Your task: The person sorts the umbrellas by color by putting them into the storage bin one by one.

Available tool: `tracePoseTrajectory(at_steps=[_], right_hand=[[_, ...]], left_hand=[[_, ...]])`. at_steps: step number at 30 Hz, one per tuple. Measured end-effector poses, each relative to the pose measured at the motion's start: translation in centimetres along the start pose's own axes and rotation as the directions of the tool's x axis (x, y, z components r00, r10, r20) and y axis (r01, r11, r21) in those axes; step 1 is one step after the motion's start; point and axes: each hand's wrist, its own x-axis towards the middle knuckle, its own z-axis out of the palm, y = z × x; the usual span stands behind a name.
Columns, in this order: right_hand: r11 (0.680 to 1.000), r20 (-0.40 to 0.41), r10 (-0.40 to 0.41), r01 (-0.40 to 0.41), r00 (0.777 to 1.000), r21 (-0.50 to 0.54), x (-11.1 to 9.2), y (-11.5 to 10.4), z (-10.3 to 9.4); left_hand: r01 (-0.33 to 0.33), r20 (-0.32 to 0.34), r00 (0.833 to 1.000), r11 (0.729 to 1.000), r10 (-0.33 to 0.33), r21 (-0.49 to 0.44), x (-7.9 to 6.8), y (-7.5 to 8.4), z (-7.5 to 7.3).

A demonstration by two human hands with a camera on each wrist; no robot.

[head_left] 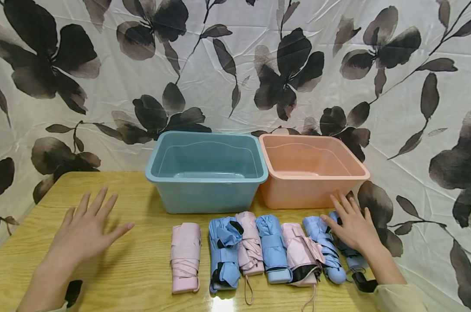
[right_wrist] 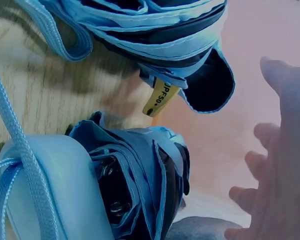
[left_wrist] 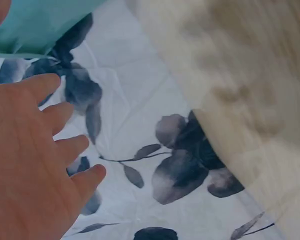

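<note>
Umbrella [right_wrist: 162,27] shows label [right_wrist: 161,96] in right-wrist view only.

Umbrellas [head_left: 273,245] are creased cloth — bins [head_left: 212,197], smooth plastic.

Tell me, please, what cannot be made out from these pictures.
- Head view: the rightmost umbrella, partly hidden behind the right hand.
- Left wrist view: the teal bin, cut off by the top and left edges.
- Right wrist view: the upper end of the yellow label, covered by umbrella folds.
</note>
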Motion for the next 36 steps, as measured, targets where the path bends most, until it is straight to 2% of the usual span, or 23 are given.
tracePoseTrajectory(at_steps=[7, 11, 14, 18, 20, 22, 24, 29, 31, 36], right_hand=[[0.994, -0.122, -0.019, 0.031, 0.992, 0.101, -0.3, 0.1, -0.6], [0.982, -0.158, -0.033, 0.061, 0.987, 0.179, -0.7, 0.5, -1.0], [0.977, -0.145, -0.036, 0.065, 0.989, 0.204, -0.9, 0.9, -1.2], [0.973, -0.112, -0.032, 0.057, 0.993, 0.222, -1.3, 1.6, -1.3], [0.972, -0.089, -0.032, 0.052, 0.995, 0.229, -1.5, 2.1, -1.2], [0.972, -0.068, -0.034, 0.049, 0.997, 0.23, -1.8, 2.7, -1.2], [0.973, -0.047, -0.039, 0.049, 0.998, 0.225, -1.9, 3.3, -1.0], [0.977, 0.009, -0.045, 0.042, 0.999, 0.209, -1.9, 4.7, -0.6], [0.977, 0.037, -0.052, 0.043, 0.998, 0.207, -1.8, 5.2, -0.4], [0.978, 0.108, -0.071, 0.048, 0.992, 0.205, -1.7, 5.9, 0.1]], left_hand=[[-0.056, -0.128, 0.99, 0.998, 0.054, -0.019, 1.0, 2.2, -1.2], [-0.082, -0.194, 0.978, 0.996, 0.073, -0.04, 2.0, 3.9, -2.1], [-0.1, -0.268, 0.96, 0.993, 0.081, -0.056, 2.7, 5.1, -2.4], [-0.143, -0.372, 0.922, 0.987, 0.108, -0.07, 3.8, 6.3, -2.3], [-0.169, -0.405, 0.906, 0.983, 0.125, -0.075, 4.5, 6.9, -2.1], [-0.182, -0.415, 0.9, 0.98, 0.133, -0.08, 5.3, 7.3, -1.8], [-0.177, -0.403, 0.906, 0.98, 0.127, -0.09, 6.0, 7.8, -1.5], [-0.125, -0.306, 0.948, 0.985, 0.084, -0.117, 7.3, 8.7, -1.3], [-0.114, -0.272, 0.959, 0.985, 0.075, -0.131, 7.6, 9.0, -1.3], [-0.097, -0.223, 0.973, 0.983, 0.061, -0.154, 8.1, 9.2, -1.4]])
